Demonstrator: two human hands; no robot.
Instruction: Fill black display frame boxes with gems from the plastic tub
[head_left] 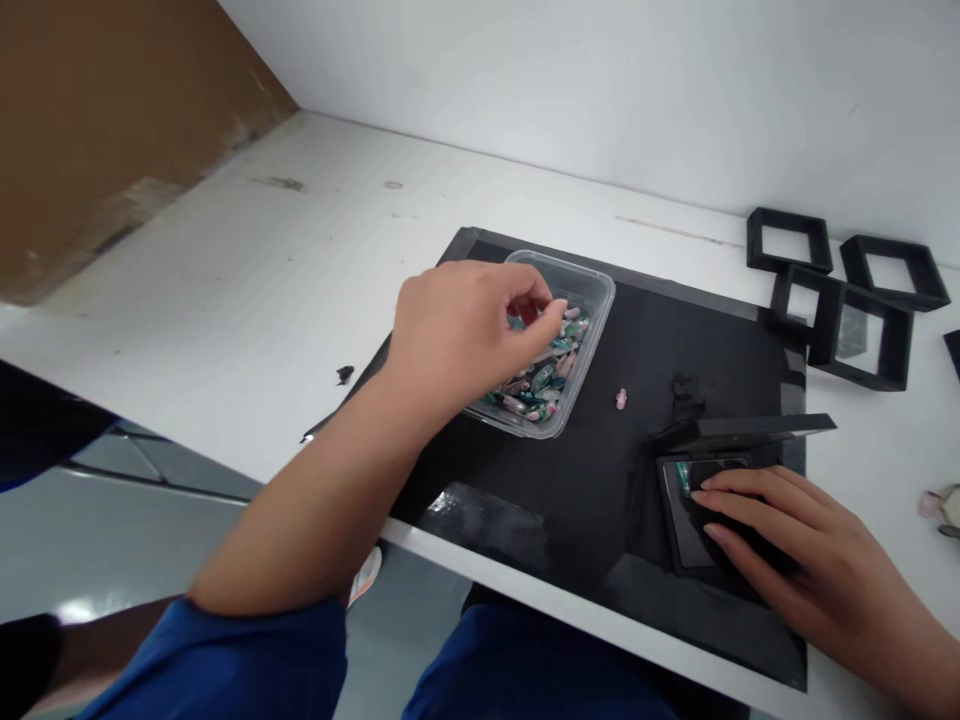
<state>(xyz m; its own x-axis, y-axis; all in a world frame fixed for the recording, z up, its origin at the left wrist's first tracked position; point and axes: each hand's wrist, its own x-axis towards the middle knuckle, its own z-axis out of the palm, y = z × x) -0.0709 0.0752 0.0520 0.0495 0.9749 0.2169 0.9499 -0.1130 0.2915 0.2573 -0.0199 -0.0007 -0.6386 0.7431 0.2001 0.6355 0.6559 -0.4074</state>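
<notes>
My left hand (469,330) hovers over a clear plastic tub (546,432), thumb and index finger drawn together in a pinch. Whatever may be between those fingertips is too small or hidden to make out. Inside the tub lies a heap of small glossy pieces (541,380) in green, blue and pink, shaped like false nails. My right hand (817,550) rests with fingers stretched over an open black case (686,540), its lid tilted up at the back. By the right fingertips, a green piece (682,478) lies in the case's upper left corner.
A pink piece (621,399) lies on the black mat (577,500) between tub and case. Several black square frames (862,380) stand at the back right. A brown board (112,130) rises at the left, and a dark scrap (345,374) lies on the white table (262,250).
</notes>
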